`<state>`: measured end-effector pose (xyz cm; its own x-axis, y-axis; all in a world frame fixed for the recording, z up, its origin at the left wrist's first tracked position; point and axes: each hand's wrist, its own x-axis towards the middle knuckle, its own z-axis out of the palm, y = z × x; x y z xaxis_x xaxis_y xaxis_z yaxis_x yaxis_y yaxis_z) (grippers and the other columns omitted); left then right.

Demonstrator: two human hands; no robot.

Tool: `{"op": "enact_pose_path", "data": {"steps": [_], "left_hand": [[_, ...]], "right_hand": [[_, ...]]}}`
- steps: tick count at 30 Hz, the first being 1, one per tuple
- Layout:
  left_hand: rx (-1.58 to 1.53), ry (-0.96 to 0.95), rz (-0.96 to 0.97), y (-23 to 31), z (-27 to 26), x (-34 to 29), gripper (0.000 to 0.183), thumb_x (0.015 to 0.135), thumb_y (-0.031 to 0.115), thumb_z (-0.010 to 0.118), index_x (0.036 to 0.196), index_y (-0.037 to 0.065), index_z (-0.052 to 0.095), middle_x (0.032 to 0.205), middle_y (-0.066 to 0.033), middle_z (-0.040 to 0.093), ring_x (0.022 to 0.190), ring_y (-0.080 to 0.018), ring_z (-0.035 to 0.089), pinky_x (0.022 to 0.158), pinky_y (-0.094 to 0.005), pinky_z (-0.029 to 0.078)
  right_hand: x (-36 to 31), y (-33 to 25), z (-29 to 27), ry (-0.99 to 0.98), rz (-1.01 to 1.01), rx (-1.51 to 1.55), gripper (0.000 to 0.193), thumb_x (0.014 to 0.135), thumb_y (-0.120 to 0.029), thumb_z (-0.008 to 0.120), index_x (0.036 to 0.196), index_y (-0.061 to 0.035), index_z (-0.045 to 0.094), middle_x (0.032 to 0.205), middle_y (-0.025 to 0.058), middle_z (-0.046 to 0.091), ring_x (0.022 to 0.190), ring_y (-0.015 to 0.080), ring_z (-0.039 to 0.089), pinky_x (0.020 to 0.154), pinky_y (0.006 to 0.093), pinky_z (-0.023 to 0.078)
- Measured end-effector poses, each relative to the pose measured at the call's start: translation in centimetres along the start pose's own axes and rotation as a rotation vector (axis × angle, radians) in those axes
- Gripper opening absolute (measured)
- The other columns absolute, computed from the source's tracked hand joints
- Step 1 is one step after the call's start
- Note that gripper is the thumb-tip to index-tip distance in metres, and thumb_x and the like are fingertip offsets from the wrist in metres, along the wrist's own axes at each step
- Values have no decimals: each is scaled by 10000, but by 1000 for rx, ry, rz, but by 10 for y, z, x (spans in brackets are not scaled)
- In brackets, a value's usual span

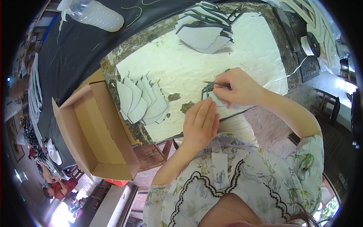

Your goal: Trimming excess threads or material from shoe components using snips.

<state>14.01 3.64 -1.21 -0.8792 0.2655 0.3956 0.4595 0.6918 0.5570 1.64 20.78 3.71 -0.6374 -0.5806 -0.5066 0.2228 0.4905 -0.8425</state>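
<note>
My right hand (240,86) is closed round a slim dark pointed tool (209,82), whose tip points left. Its lower fingers rest by a small pale piece (218,100) near the front edge of the board. A dark open-framed template (204,93) lies against that piece, partly covered by my hands. With fingers stretched out flat, my left hand (199,124) touches the near side of the piece. To the left, several pale curved cut pieces (145,101) overlap in a fan. Another stack of dark-edged pale pieces (204,36) lies at the far side.
White paper (253,45) covers much of the worn board (160,28). An open cardboard box (102,125) stands at the left. Behind lies a cloudy plastic bottle (99,16) on black sheeting. A spool of white cord (307,45) sits at right. Another person (62,189) is far left.
</note>
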Motion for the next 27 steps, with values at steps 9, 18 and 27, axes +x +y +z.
{"op": "enact_pose_path", "data": {"steps": [9, 18, 27], "left_hand": [[74, -70, -49, 1, 4, 7, 394, 807, 65, 716, 1175, -15, 599, 1274, -168, 604, 1128, -348, 574, 939, -428, 464], [23, -38, -85, 2, 4, 14, 452, 819, 105, 725, 1237, -10, 598, 1254, -159, 593, 1104, -328, 567, 947, -423, 437], [85, -160, -61, 4, -3, 27, 521, 781, 126, 731, 1272, 1, 608, 1181, -112, 584, 1055, -301, 535, 911, -406, 422]], "right_hand": [[-13, -2, -12, 45, 12, -139, 158, 865, -84, 616, 746, 20, 608, 598, 67, 614, 514, 123, 630, 496, 253, 458], [-8, 4, -29, 72, -102, -406, 177, 794, -148, 611, 756, 18, 657, 678, 168, 641, 653, 341, 622, 624, 416, 488], [-2, 9, -36, 111, -248, -508, 138, 798, -130, 637, 746, -3, 626, 614, 130, 613, 579, 301, 613, 554, 375, 455]]}}
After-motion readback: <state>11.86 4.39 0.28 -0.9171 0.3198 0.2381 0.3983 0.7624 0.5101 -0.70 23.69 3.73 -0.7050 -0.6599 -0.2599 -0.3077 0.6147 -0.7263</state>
